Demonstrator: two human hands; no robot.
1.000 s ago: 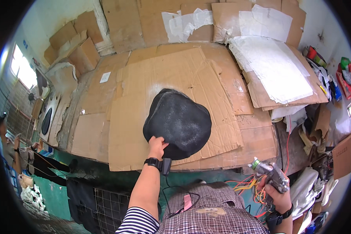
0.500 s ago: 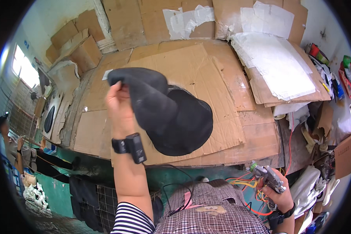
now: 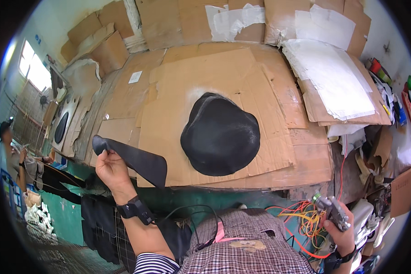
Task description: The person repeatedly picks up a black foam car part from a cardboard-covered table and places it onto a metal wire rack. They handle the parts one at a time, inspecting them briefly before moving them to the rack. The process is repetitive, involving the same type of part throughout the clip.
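Left hand point(image 3: 114, 172) raised just off the front left part of the desk point(image 3: 311, 189), thumb and fingers pinching one end of a thin black piece point(image 3: 139, 160); its free end slants down to the right, overlapping the near edge of the cardboard in this view. Right hand point(image 3: 341, 229) low at the right, in front of the desk, fingers wrapped around a grey spray gun point(image 3: 335, 212) with a green collar near its nozzle, nozzle end toward upper left. Black rounded piece point(image 3: 220, 137), lobed outline, lying on a large cardboard sheet point(image 3: 162, 114) mid-desk; pale dusty streaks along its upper left edge; well apart from both hands. Small white paper point(image 3: 135, 77) farther back, left of the sheet. White sheets point(image 3: 326, 80) on stacked cardboard at the right. Orange and yellow hoses point(image 3: 306, 214) tangled below the desk, beside the spray gun. Black straps on both wrists, the left one carrying a small box. Checked apron point(image 3: 242, 246), striped left sleeve point(image 3: 155, 264). Another person point(image 3: 7, 148) at the far left edge, details too small to read.
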